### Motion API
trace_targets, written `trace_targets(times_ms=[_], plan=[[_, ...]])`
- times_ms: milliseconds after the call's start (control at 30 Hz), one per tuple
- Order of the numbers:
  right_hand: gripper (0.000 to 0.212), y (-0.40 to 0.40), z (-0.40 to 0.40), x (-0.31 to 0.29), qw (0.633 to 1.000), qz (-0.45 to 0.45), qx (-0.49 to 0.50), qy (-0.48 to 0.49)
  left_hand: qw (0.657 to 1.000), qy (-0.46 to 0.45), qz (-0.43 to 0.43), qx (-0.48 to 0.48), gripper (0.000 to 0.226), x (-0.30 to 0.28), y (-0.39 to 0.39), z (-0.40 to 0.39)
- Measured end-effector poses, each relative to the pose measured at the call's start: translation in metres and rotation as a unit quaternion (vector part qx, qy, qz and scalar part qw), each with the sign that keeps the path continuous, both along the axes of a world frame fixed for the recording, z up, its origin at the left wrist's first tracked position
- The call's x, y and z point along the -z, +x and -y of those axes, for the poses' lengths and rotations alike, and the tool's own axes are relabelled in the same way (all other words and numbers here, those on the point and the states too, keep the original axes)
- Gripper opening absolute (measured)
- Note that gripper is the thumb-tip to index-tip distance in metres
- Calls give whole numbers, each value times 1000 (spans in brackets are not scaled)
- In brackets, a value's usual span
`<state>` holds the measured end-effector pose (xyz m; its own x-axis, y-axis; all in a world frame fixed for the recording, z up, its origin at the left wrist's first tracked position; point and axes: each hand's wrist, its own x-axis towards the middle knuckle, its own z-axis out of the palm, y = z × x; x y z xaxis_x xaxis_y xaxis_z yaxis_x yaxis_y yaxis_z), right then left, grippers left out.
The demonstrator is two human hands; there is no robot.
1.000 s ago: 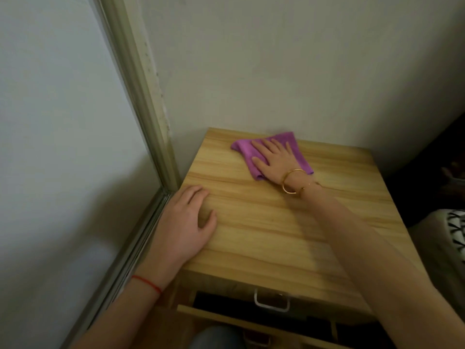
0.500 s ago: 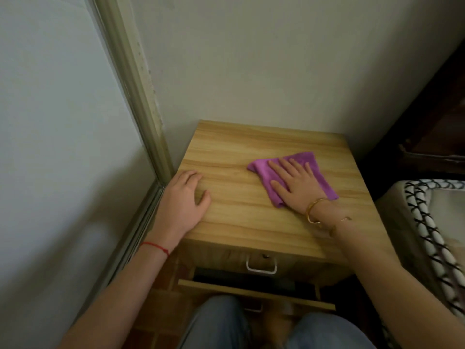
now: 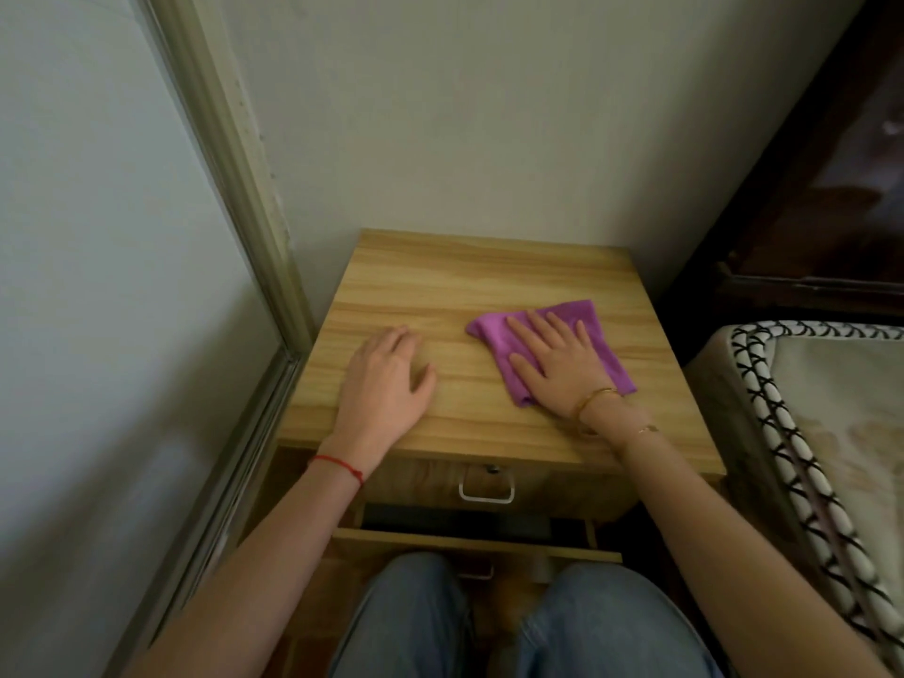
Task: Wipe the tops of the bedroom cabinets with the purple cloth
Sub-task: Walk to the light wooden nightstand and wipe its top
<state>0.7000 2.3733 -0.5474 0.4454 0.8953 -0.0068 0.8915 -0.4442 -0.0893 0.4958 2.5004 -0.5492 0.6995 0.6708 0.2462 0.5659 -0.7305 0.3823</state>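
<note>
A light wooden bedside cabinet [image 3: 469,281] stands in the corner against the wall. The purple cloth [image 3: 491,330] lies spread on the right half of its top. My right hand [image 3: 557,364] lies flat on the cloth with straight, spread fingers and presses it onto the wood. My left hand [image 3: 386,384] rests palm down on the bare left half of the top, fingers slightly bent, holding nothing.
A metal-framed sliding door [image 3: 235,198] runs along the left. A mattress with black-and-white piping [image 3: 782,423] sits close on the right, with dark wooden furniture [image 3: 822,222] behind it. The lower drawer [image 3: 479,543] is pulled out above my knees [image 3: 489,628]. A metal handle [image 3: 486,491] hangs on the upper drawer.
My right hand slid the cloth from the back centre of the top toward the right and front. The view pulled back and my knees came into sight. The left hand stayed put.
</note>
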Motion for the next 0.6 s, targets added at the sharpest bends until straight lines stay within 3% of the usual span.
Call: trace_targets(times_ms=[167, 300, 433, 600], plan=[[54, -47, 33, 1, 994, -27, -98, 32, 1000, 0, 4, 5, 51, 7, 1, 2], [55, 3, 42, -1, 1000, -18, -13, 13, 1000, 1, 7, 8, 51, 6, -1, 4], [57, 30, 1, -4, 999, -5, 45, -4, 1000, 3, 15, 12, 51, 8, -1, 3], [57, -34, 2, 2, 996, -6, -88, 27, 1000, 1, 22, 8, 51, 10, -1, 1]])
